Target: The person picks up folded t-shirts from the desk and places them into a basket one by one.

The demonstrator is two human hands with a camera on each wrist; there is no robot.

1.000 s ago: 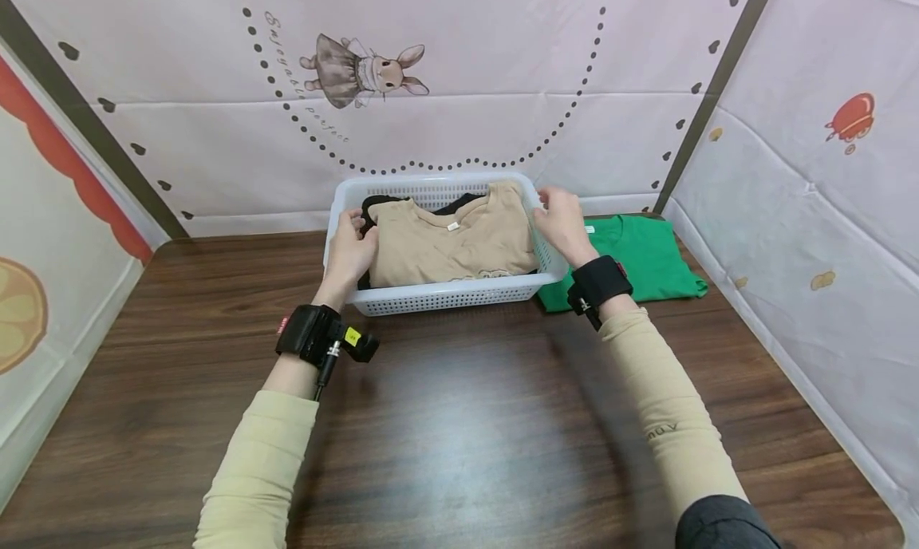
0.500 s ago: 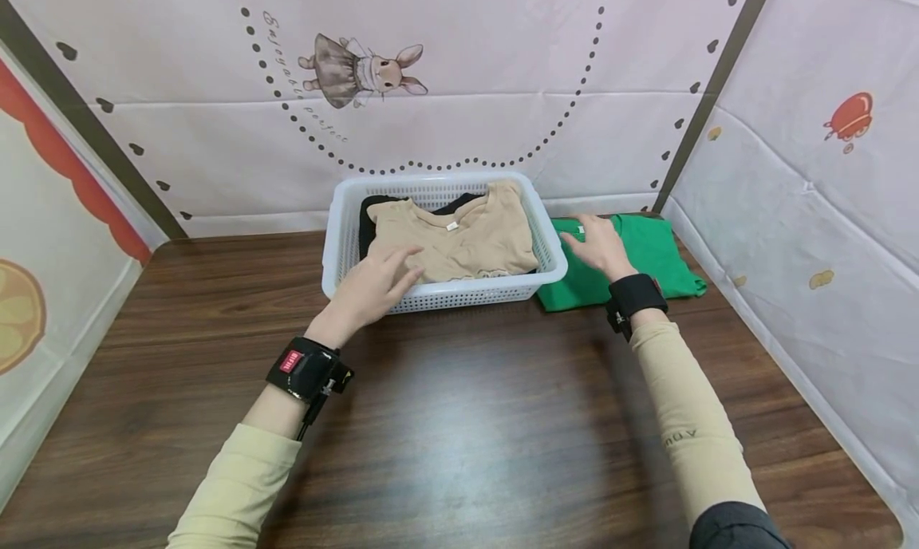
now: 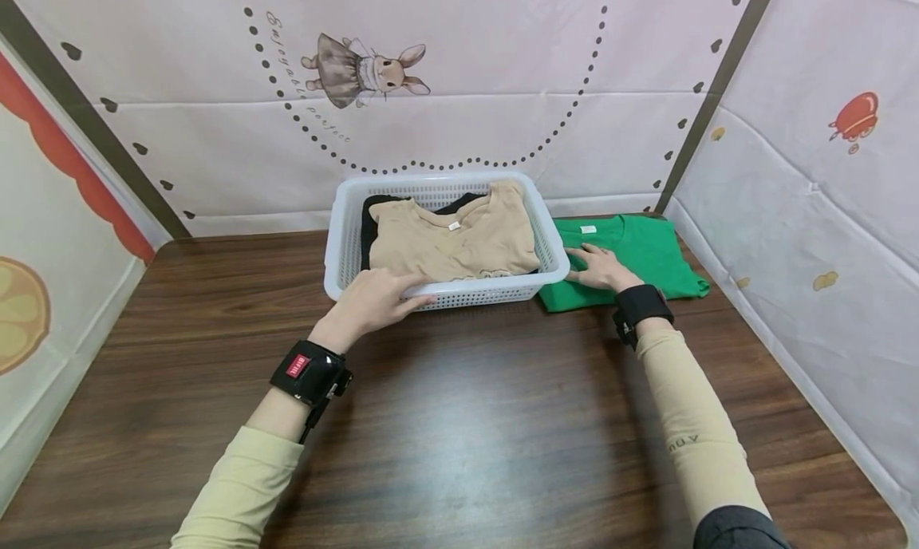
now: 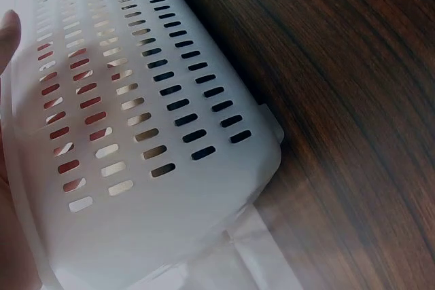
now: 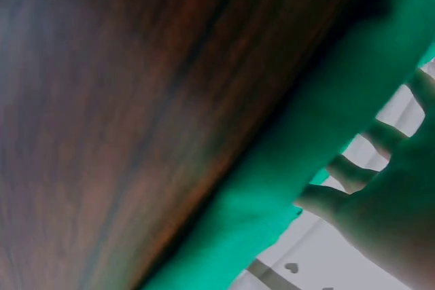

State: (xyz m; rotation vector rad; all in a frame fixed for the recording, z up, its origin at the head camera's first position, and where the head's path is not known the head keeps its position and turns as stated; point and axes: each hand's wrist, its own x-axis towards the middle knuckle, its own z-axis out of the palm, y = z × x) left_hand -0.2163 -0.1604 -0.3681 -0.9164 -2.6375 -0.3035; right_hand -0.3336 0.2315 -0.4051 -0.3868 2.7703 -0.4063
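Observation:
A white perforated plastic basket (image 3: 459,295) stands at the back middle of the table, holding a folded beige shirt (image 3: 452,246) on top of black cloth (image 3: 368,234). My left hand (image 3: 369,302) grips its front rim near the left corner; in the left wrist view the thumb (image 4: 8,37) lies outside the wall and skin tones show through the slots. My right hand (image 3: 599,270) is over a folded green shirt (image 3: 646,250), fingertips right at the basket's right end. Its fingers look extended and spread in the right wrist view, just above the green cloth (image 5: 251,202).
The dark wood table (image 3: 459,421) stretches toward me in front of the basket. A printed fabric wall (image 3: 488,126) rises close behind the basket, with more fabric walls at the left and right sides. The green shirt's left part lies close against the basket's right end.
My left hand has moved from the basket's left end to its front rim and taken hold. My right hand has left the right rim, swung outward over the green shirt, then lowered toward the basket's end.

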